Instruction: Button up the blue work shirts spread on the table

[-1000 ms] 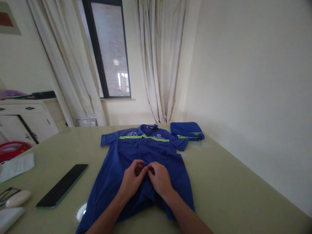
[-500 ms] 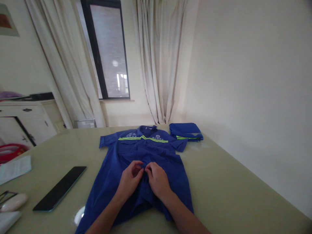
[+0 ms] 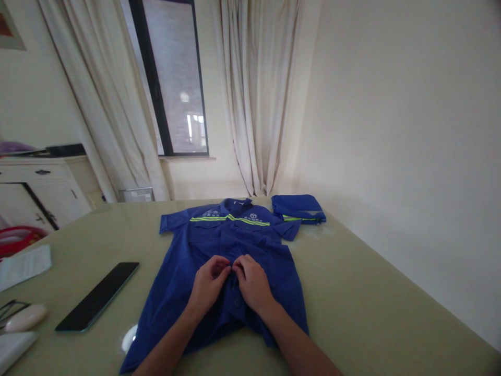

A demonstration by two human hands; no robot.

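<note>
A blue short-sleeved work shirt (image 3: 270,266) lies front up, its collar at the far end and a yellow-green reflective stripe across the chest. Both hands meet at its front opening, around the middle of the placket. My left hand (image 3: 210,282) pinches the shirt's edge between thumb and fingertips. Close against it, my right hand (image 3: 252,282) pinches the cloth from the other side. What sits right between the fingertips is too small to make out. Below the hands a dark round button (image 3: 237,302) shows on the placket.
A folded blue garment (image 3: 298,206) lies beyond the right sleeve. To the left is a black tablet-like slab (image 3: 97,297), with a white paper (image 3: 25,266), glasses (image 3: 11,310) and a pale mouse-shaped object (image 3: 26,318) farther left. A wall borders the table (image 3: 364,303) on the right.
My left fingers have closed from a looser curl into a pinch, and the fingertips of both hands are nearer together. The shirt lies almost as before; the view has tilted slightly.
</note>
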